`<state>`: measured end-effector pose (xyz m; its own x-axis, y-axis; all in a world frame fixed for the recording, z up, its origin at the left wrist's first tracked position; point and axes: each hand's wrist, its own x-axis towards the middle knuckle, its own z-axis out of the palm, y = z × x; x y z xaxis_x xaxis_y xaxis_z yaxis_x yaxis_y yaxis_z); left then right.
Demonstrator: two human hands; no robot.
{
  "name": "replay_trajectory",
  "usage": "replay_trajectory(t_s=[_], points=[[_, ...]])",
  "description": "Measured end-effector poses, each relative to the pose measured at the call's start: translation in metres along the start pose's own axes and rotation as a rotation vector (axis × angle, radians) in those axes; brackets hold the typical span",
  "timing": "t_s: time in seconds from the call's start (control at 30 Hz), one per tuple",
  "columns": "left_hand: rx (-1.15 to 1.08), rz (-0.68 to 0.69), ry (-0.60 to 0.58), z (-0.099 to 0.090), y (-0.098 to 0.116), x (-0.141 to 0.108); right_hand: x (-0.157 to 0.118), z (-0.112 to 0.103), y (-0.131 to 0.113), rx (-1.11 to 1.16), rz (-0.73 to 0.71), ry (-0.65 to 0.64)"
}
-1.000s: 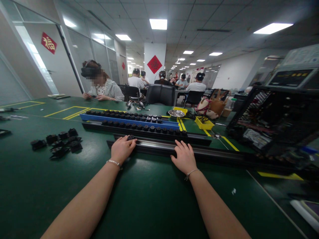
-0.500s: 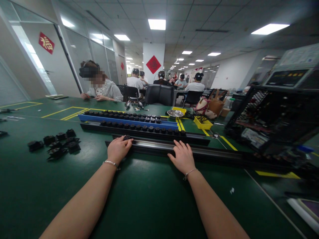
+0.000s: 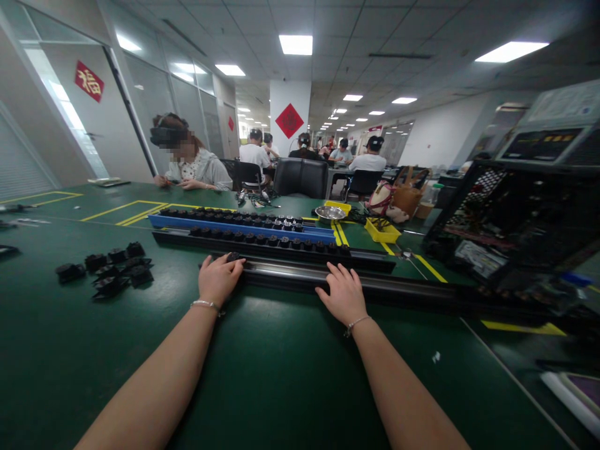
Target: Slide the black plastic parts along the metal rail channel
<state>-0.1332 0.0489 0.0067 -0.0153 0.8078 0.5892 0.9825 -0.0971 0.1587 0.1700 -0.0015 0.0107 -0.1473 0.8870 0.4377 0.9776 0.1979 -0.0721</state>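
A long black rail (image 3: 285, 270) with a shiny inner channel lies crosswise on the green table. At its left end my left hand (image 3: 218, 280) is closed on a small black module (image 3: 233, 257), which sits at the channel and is partly covered by the fingers. My right hand (image 3: 344, 295) rests on the rail's near edge further right, fingers spread and holding nothing. Behind are a second black rail (image 3: 370, 257) and a blue rail (image 3: 215, 228), both carrying rows of similar black modules. A heap of loose black modules (image 3: 109, 272) lies left of my left hand.
A metal bowl (image 3: 329, 213) and a yellow bin (image 3: 382, 231) stand beyond the rails. An open computer case (image 3: 487, 225) takes up the right side. One person (image 3: 194, 165) sits across the table at the left; several others sit further back.
My left hand has slid slightly left along the rail, with the small black module under its fingers. My right hand stays in the same place.
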Motion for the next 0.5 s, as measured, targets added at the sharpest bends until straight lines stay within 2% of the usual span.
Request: replay_trajectory(t_s=[0.5], points=[[-0.043,-0.079,0.007,0.0001,-0.0054,0.001,0.0,-0.0007,-0.0005,-0.004,-0.002,0.01]])
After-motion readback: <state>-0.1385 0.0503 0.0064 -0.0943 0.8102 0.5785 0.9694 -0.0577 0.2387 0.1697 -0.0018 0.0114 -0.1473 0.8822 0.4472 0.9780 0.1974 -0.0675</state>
